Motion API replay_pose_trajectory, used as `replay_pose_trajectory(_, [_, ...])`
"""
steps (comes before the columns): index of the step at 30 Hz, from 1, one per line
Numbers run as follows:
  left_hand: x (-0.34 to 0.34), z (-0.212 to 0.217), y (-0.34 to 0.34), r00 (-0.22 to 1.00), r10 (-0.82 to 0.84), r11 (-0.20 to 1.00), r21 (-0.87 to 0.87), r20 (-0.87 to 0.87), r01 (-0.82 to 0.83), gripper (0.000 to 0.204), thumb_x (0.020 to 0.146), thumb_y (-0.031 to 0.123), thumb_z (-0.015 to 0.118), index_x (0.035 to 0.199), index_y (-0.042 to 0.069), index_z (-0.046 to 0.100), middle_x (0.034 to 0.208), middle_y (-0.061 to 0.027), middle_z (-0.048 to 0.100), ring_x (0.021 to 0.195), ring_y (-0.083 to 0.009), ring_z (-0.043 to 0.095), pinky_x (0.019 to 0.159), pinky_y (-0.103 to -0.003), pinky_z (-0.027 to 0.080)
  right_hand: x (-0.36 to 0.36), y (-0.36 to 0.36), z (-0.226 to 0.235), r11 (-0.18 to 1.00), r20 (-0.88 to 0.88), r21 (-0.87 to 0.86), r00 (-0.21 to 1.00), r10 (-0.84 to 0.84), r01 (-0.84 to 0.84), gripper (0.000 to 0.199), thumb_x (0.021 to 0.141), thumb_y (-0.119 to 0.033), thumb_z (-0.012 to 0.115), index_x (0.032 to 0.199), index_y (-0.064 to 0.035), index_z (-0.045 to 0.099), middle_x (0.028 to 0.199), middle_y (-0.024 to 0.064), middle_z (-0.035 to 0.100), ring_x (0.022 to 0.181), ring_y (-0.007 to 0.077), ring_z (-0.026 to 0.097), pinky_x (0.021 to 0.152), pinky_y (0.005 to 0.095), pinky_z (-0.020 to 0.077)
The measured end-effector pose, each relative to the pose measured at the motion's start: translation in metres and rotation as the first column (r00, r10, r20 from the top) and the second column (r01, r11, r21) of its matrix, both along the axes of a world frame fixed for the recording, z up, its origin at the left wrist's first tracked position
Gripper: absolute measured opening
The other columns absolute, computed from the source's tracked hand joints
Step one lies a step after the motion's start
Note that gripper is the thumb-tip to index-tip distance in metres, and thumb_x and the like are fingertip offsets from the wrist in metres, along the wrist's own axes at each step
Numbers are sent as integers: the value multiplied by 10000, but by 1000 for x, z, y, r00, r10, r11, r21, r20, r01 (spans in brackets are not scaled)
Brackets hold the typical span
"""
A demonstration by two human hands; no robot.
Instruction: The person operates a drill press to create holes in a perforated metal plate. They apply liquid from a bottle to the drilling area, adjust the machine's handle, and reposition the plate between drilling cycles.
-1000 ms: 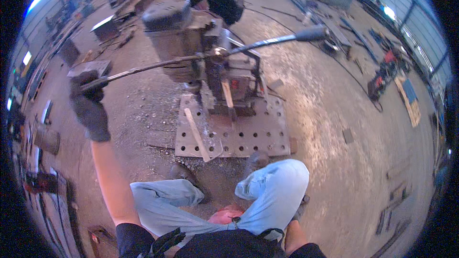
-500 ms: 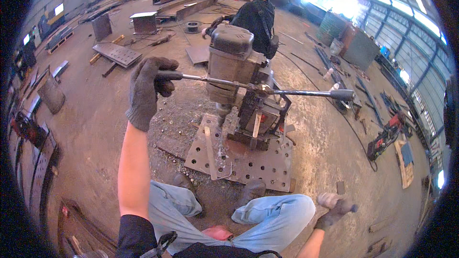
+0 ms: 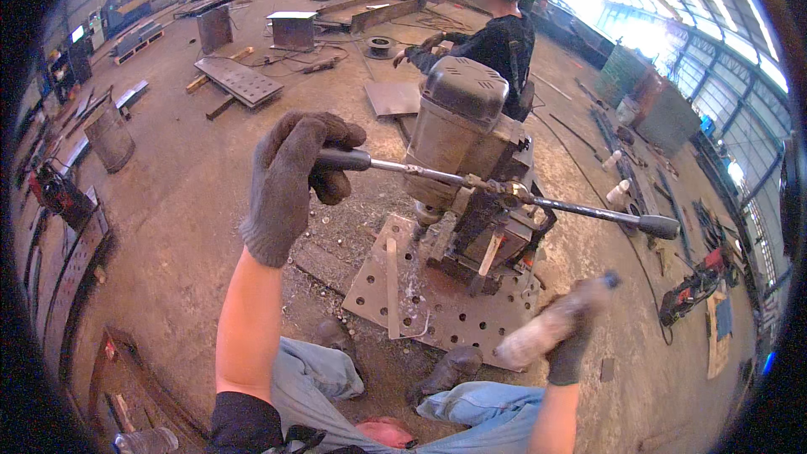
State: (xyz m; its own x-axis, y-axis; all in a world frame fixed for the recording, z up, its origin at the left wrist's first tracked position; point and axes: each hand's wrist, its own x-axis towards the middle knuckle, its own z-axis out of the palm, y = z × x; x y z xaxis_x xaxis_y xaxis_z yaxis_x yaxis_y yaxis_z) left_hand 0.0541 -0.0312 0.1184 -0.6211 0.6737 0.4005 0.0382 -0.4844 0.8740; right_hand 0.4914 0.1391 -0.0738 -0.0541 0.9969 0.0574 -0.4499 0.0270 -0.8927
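My left hand point(image 3: 294, 172), in a dark grey knitted glove, wraps round the black grip point(image 3: 346, 160) of a long feed lever point(image 3: 580, 206). The lever crosses a dusty magnetic drill point(image 3: 462, 105) that stands on a steel plate point(image 3: 366, 290) with rows of holes. Below the motor the drill's cutter point(image 3: 416, 231) reaches down toward the plate, with pale wet streaks beside it. A flat strip point(image 3: 392, 286) lies across the plate. Gloved too, my right hand point(image 3: 573, 345) holds a cloudy plastic bottle point(image 3: 538, 335), tilted and blurred by motion, over the plate's right edge.
Beyond the drill a person in black point(image 3: 504, 46) faces left, arms stretched out. Another perforated plate point(image 3: 239, 80) lies at the far left on supports. Two bottles point(image 3: 619, 193) stand by steel bars on the right, near a red machine point(image 3: 693, 286). Metal chips litter the floor.
My right hand has lifted the bottle from low beside my knee up and inward toward the plate. The left hand stays on the lever grip. The whole view has shifted.
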Motion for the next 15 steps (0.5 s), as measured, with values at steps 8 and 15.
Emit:
replay_pose_trajectory(8, [3, -11, 0, 964, 233, 972, 59, -129, -227, 285, 984, 274, 491, 999, 9, 593, 904, -129, 685, 562, -128, 596, 471, -233, 448, -115, -84, -77, 709, 184, -549, 764, 618, -442, 385, 831, -182, 643, 1179, -57, 536, 1068, 68, 604, 941, 188, 597, 836, 353, 516])
replay_pose_trajectory(15, [-5, -14, 0, 941, 237, 971, 44, -240, -234, 313, 990, 284, 464, 996, -2, 591, 895, -142, 682, 559, -147, 600, 462, -243, 455, -127, -117, -92, 570, 231, -669, 595, 770, -478, 470, 819, -305, 682, 1166, -15, 552, 1013, 89, 625, 866, 202, 617, 780, 343, 517])
